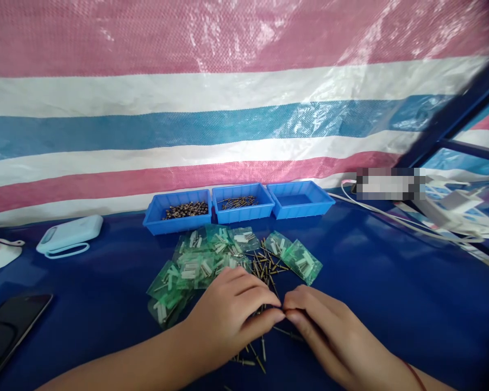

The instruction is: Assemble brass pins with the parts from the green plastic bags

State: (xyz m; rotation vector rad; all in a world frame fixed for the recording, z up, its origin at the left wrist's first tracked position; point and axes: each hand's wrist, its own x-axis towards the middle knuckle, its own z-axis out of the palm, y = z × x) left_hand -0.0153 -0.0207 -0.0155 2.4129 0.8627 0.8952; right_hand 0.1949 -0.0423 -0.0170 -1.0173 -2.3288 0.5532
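My left hand (238,307) and my right hand (330,328) meet low in the middle of the view, fingertips almost touching. Each is closed in a pinch of thumb and fingers. Whatever sits between the fingertips is too small and hidden to name. Beneath and behind them lies a loose pile of thin brass-coloured pieces (264,266), which look like blind rivets; several more are scattered by my left wrist. Left of the pile are small green clear bags (193,266) holding white and metal pieces. Another green bag (305,262) lies beyond my right hand.
Three blue bins stand behind: the left bin (179,227) holds small brown metal parts, the middle bin (244,215) thin brass pieces, the right bin (303,210) shows a bare bottom. A phone (14,326) and pale blue device (71,233) lie left; white cables (391,217) right.
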